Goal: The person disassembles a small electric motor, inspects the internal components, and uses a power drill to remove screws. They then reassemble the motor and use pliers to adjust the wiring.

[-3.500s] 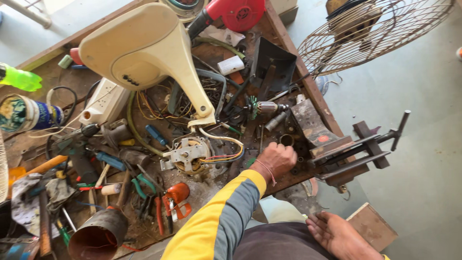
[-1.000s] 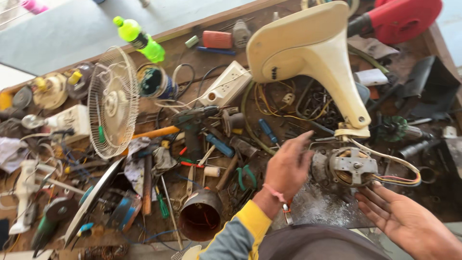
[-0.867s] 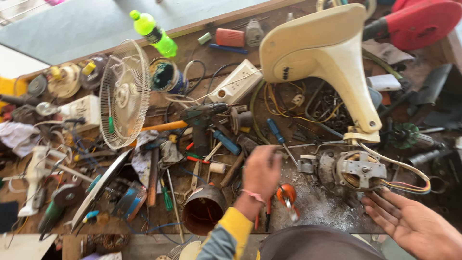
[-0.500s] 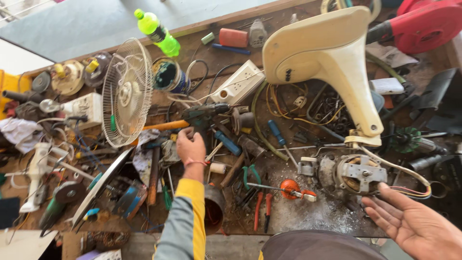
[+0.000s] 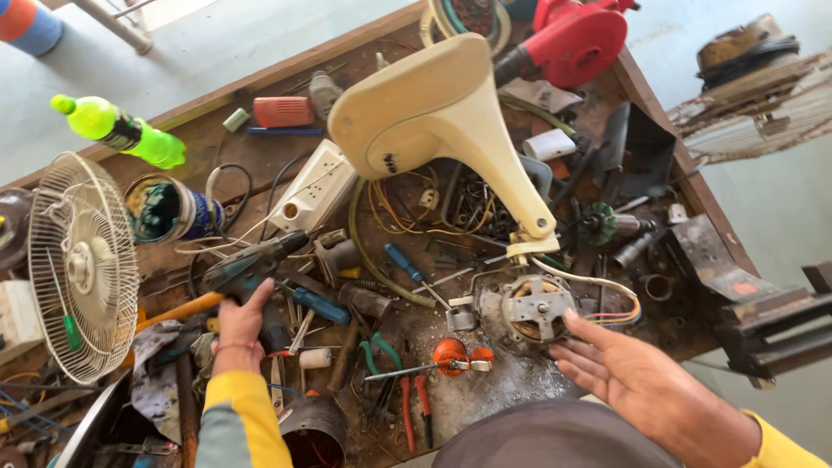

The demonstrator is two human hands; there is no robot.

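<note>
Left fingers: curled round the grip of a dark green drill point(image 5: 251, 269), thumb point(image 5: 261, 295) up along its side; the fingers close on it as one would to lift it by the handle.
Left hand point(image 5: 236, 328): palm down among the tools, yellow sleeve point(image 5: 241, 416) running back toward the lower edge.
Drill: lies on the workbench point(image 5: 667, 173) left of middle, nose pointing up and right toward a white power strip point(image 5: 312, 184); it rests on its side, so the handle is the part that offers itself.
Right fingers: spread and slack, pinching nothing, tips point(image 5: 576, 325) just beside the motor and not clearly touching it.
Right hand point(image 5: 637, 381): palm up and empty at the near edge, open as if kept free beside the motor.
Motor point(image 5: 530, 305): bare metal, flat on the bench, wired by coloured leads point(image 5: 611, 303) to the cream fan stand point(image 5: 442, 130), which lies tipped over above it; the leads keep the two close together.
Near the left hand: blue-handled screwdriver point(image 5: 319, 305), orange handle point(image 5: 178, 309), green and red pliers point(image 5: 400, 394), a round rusty tin point(image 5: 314, 429) at the near edge.
Further left: wire fan guard point(image 5: 82, 269) standing on edge, open paint can point(image 5: 165, 208), green bottle point(image 5: 121, 130).
Further right: red blower point(image 5: 576, 39) at the far end, a metal vise point(image 5: 763, 316) clamped to the bench's right corner.
Between the hands: an orange-knobbed tool point(image 5: 451, 355) on a dusty patch.
</note>
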